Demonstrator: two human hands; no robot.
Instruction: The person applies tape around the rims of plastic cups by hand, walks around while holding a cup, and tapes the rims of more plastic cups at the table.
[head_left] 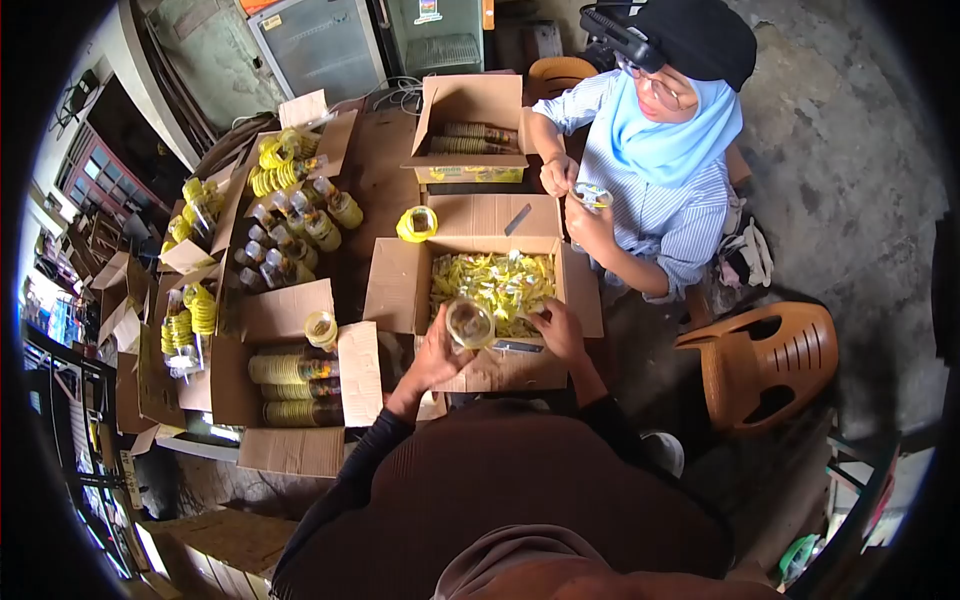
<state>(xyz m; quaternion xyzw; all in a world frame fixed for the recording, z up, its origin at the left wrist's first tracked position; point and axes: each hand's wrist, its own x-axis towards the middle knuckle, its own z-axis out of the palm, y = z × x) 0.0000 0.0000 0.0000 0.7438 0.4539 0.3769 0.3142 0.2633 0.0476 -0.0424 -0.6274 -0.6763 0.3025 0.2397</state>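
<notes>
Hidden, cropped and unreadable details

Some fingers of the left hand are hidden by the clear cup, whose contents are too small to tell. The fingertips of the right hand blend into the yellow packets; whether they pinch one cannot be told. The packets' print is unreadable, and their pile hides the bottom of the open box. Fine detail on the cup in the co-worker's hands is too small to tell. The co-worker's cap and the glass-fronted cabinet are cut off by the top edge.

Left hand holding clear cup
</notes>
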